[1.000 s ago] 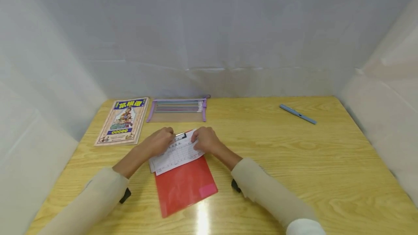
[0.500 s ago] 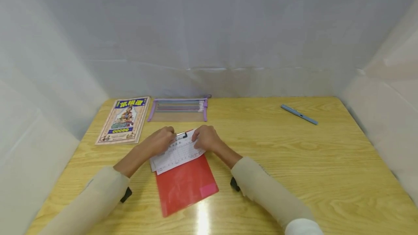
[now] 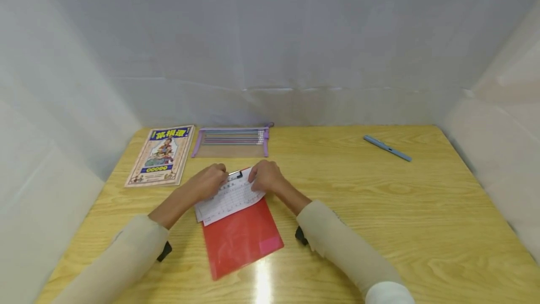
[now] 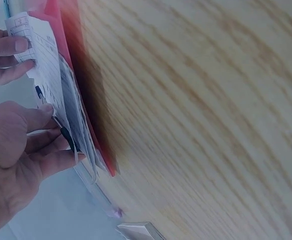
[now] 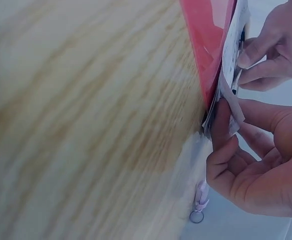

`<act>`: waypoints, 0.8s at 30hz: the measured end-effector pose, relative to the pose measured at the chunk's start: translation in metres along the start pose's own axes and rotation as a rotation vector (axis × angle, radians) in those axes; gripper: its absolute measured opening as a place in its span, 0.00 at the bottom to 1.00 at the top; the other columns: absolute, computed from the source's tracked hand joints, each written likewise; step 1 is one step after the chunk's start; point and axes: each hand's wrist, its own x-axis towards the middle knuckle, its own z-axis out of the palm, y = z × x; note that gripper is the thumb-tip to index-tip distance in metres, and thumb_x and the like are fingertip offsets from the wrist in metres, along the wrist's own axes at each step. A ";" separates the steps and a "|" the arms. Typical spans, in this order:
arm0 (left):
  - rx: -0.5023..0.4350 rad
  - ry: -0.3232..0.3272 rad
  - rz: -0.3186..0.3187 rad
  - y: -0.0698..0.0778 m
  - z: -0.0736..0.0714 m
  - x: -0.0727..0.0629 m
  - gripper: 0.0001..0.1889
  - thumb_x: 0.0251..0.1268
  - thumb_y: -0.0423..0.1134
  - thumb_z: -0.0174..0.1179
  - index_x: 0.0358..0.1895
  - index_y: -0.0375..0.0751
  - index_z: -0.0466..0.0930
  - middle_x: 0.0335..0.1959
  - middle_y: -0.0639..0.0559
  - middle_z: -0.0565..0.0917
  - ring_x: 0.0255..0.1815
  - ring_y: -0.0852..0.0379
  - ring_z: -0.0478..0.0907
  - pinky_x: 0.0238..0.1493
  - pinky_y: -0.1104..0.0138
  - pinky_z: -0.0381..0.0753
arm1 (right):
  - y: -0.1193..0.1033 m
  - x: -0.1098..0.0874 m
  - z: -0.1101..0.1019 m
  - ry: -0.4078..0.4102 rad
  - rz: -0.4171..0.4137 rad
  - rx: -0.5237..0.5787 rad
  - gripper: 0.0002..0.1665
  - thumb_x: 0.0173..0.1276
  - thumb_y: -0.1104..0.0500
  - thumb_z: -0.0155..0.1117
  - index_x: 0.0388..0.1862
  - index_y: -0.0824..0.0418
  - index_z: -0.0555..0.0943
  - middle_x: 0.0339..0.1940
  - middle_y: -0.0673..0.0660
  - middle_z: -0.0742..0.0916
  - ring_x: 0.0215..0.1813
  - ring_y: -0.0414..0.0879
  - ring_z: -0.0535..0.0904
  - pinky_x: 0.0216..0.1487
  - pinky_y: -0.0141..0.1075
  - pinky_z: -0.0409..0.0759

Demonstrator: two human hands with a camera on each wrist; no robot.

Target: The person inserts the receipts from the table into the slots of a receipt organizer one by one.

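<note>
A red clipboard (image 3: 243,240) with a pink label lies tilted on the table in front of me. White printed sheets (image 3: 229,203) cover its upper part, under a metal clip (image 3: 235,174) with black ends. My left hand (image 3: 207,183) pinches the clip, its thumb on the wire lever (image 4: 57,121) and its fingers behind the board's top edge. With thumb and curled fingers, my right hand (image 3: 266,177) pinches the sheets at their right edge; in the right wrist view the paper corner (image 5: 236,112) bends up between them. The sheets' lower edge sits askew over the board.
At the back left lies a comic-style book (image 3: 160,156). Beside it is a clear, purple-edged zip pouch (image 3: 229,151) with several pencils inside. A blue pen (image 3: 387,148) lies at the back right. Pale sheeting (image 3: 295,50) walls the table's back and sides.
Both hands keep their hold on the clip and the sheets. The whole view shifts slightly; otherwise the sheets and board look nearly the same.
</note>
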 end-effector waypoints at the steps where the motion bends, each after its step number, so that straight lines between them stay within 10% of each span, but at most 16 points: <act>1: -0.002 0.001 0.000 0.000 0.000 0.000 0.05 0.59 0.27 0.59 0.28 0.31 0.83 0.30 0.41 0.80 0.31 0.49 0.79 0.33 0.63 0.81 | 0.000 0.001 0.000 0.000 -0.001 -0.005 0.10 0.46 0.64 0.73 0.30 0.56 0.88 0.40 0.52 0.89 0.50 0.49 0.80 0.58 0.42 0.74; 24: 0.021 0.017 -0.007 0.000 0.004 0.000 0.05 0.58 0.29 0.61 0.25 0.33 0.82 0.31 0.40 0.80 0.32 0.47 0.78 0.33 0.62 0.82 | -0.005 0.004 0.011 0.154 0.008 -0.008 0.10 0.46 0.65 0.70 0.30 0.56 0.88 0.35 0.50 0.89 0.41 0.50 0.82 0.42 0.37 0.80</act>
